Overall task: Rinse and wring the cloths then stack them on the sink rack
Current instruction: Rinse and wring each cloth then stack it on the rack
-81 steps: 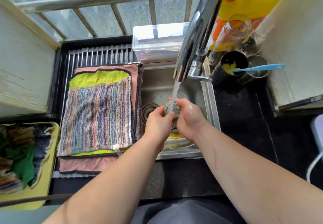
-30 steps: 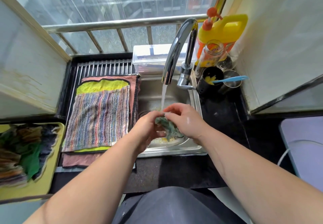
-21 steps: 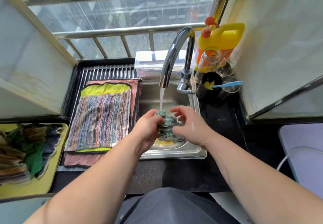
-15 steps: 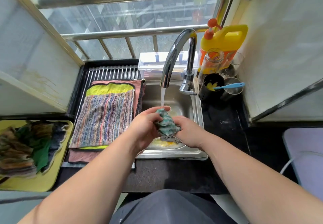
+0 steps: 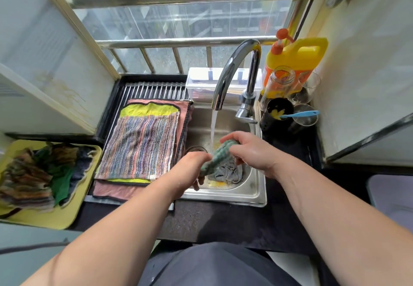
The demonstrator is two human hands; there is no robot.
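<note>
Both hands, left hand (image 5: 190,169) and right hand (image 5: 250,151), were clamped on the teal checked cloth (image 5: 220,162), now pulled apart and stretched, no longer bunched, over the sink (image 5: 252,193) beside the running water (image 5: 213,129).

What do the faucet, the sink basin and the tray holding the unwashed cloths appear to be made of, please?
Faucet: polished metal, likely chromed, with mirror-like reflections. Sink basin: brushed steel by its look, a duller grey sheen. Tray: probably plastic, uniformly yellow and matte.
</note>
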